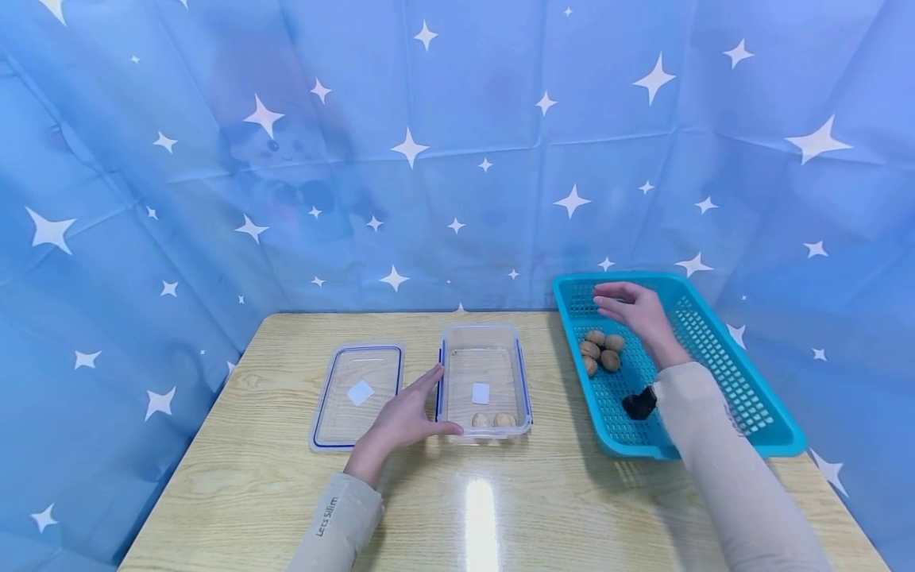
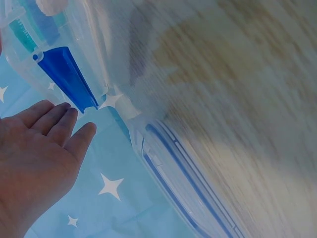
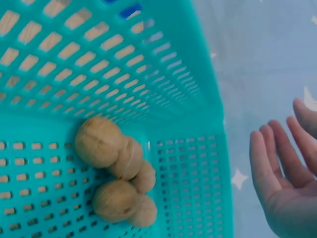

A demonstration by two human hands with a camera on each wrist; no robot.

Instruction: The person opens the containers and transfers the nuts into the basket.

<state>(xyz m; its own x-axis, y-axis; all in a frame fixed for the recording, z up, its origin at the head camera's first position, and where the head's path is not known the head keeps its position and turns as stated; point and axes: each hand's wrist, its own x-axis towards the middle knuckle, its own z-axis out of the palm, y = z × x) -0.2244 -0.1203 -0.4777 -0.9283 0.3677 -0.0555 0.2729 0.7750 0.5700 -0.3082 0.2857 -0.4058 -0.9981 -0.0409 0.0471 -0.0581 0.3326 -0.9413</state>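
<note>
A clear plastic box [image 1: 482,342] with blue side clips stands mid-table, two walnuts [image 1: 503,419] at its near end. My left hand [image 1: 403,417] is at the box's left side, its thumb by the near corner and its fingers along the wall. In the left wrist view those fingers lie straight beside a blue clip [image 2: 68,77]. Over the teal basket [image 1: 679,441] my right hand [image 1: 639,314] hovers with fingers extended and nothing in them. Several walnuts [image 3: 115,201] cluster on the basket's floor, below and left of that hand.
Left of the box lies its clear lid [image 1: 357,353] with a blue seal and a white label. A black wrist strap part [image 1: 638,403] shows under the right sleeve. A blue star-patterned curtain [image 1: 457,183] hangs behind the wooden table [image 1: 236,445].
</note>
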